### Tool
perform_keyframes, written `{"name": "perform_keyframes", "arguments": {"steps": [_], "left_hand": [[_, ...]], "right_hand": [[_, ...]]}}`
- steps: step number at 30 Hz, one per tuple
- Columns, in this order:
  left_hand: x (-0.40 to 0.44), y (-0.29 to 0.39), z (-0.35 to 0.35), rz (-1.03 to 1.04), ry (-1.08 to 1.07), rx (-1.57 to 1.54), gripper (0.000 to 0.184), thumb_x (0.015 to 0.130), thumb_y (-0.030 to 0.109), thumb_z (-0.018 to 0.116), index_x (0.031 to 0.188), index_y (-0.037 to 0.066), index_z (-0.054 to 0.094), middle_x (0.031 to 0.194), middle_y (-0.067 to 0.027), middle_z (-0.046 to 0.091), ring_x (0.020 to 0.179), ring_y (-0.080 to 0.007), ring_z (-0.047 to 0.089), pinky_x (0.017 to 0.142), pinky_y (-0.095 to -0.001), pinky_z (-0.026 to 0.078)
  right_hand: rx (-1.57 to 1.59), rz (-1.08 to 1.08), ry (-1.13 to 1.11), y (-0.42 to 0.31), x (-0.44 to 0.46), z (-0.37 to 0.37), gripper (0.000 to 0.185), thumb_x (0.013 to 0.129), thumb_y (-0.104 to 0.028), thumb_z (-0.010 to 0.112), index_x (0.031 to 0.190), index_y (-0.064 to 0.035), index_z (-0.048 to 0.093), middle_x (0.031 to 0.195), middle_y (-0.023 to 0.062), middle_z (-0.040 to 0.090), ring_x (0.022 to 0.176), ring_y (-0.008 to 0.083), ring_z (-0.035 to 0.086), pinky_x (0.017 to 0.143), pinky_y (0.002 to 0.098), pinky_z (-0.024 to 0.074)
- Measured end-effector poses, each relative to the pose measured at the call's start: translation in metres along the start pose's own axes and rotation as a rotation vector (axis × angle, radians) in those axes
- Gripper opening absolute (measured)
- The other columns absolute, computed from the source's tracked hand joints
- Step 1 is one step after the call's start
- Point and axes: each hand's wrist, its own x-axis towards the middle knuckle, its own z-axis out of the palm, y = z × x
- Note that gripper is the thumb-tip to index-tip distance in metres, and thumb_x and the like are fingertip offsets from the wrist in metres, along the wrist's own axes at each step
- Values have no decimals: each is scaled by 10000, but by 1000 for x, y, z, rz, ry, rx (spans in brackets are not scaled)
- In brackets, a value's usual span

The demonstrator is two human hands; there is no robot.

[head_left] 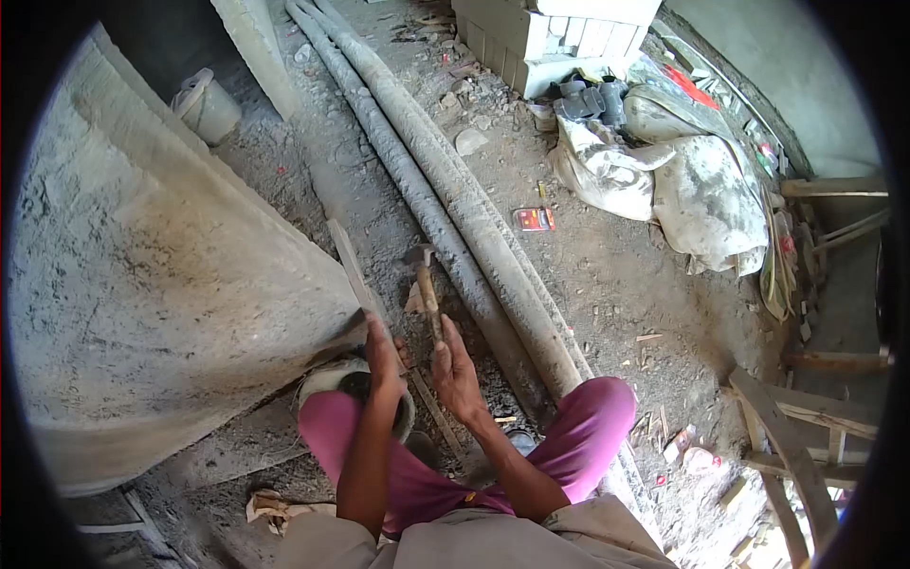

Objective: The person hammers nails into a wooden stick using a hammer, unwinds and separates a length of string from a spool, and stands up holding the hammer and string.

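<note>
My left hand [383, 360] is closed around a long, narrow wooden strip [353, 266], which slants up and away beside the concrete wall edge. In my right hand [458, 375] is a hammer [428, 299], held by its wooden handle. The hammer's metal head is uppermost, just right of the strip and apart from it. A round bucket [405, 417] stands by my left knee, partly hidden by my leg and forearm.
Two long, dusty pipes [445, 199] run along the floor past my right knee. A rough concrete wall [190, 284] rises at left, with a white bucket [210, 112] behind. White sacks [706, 194], a red packet [534, 220] and a wooden frame [782, 446] lie to the right.
</note>
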Motion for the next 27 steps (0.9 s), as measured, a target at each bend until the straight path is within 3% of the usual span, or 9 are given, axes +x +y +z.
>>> {"name": "perform_keyframes", "arguments": {"steps": [6,9,12,15,17,18,20,23,27], "left_hand": [[-2,4,-8,29,4,31,588,945,644,371,1084,100,545,687,0,485,507,-115,448,457,-287,363],[4,3,-5,20,-8,32,563,946,637,383,1061,103,521,680,6,459,501,-110,414,450,-289,355],[9,-5,-9,-16,-77,-60,617,902,709,383,1140,144,450,663,23,406,471,-101,389,405,-269,342],[-2,5,-3,-15,-38,-44,599,908,702,379,1131,152,462,669,24,409,474,-98,385,406,-269,344],[-2,7,-3,-28,-14,-35,571,924,679,370,1132,157,474,672,26,419,466,-98,387,399,-269,342],[0,6,-6,8,-56,-40,567,936,661,368,1108,131,475,667,21,423,474,-102,391,411,-277,343],[1,10,0,50,-119,-26,566,947,643,366,1085,105,475,662,16,428,482,-106,395,423,-285,344],[0,7,-5,-34,-48,-28,598,960,624,352,1211,93,463,670,16,435,476,-109,392,419,-295,346],[4,1,-7,-18,-71,-70,574,929,674,368,1119,140,456,665,21,416,473,-99,381,407,-261,346]], "right_hand": [[127,53,-194,-3,7,12,501,1029,-259,398,1476,-54,306,1420,217,448,1322,305,429,1069,353,337],[-19,-28,-191,0,16,-9,486,1031,-232,405,1478,-63,317,1350,178,514,1115,240,580,923,320,458],[270,-31,193,-40,18,-26,496,1041,-268,396,1496,-95,301,834,-12,505,651,60,438,549,213,408],[473,130,316,-39,23,-20,461,1041,-233,376,1468,-63,343,1223,151,566,784,143,592,705,262,507],[-570,-504,394,-1,28,5,458,1032,-218,386,1465,-75,349,1329,214,531,1120,293,594,939,352,472],[-290,-101,-151,3,14,13,458,1023,-207,397,1460,-82,354,1428,224,443,1347,336,401,1084,383,341],[-124,-27,-223,-21,12,-2,460,1022,-204,400,1462,-78,348,1442,208,431,1352,327,394,1087,378,336],[-104,-318,-161,-50,23,-13,461,1029,-207,391,1471,-87,338,1286,184,569,1084,260,613,913,343,488],[277,-64,206,-63,29,-46,513,1045,-241,354,1523,-121,212,703,-37,449,500,11,366,402,184,333]]}}
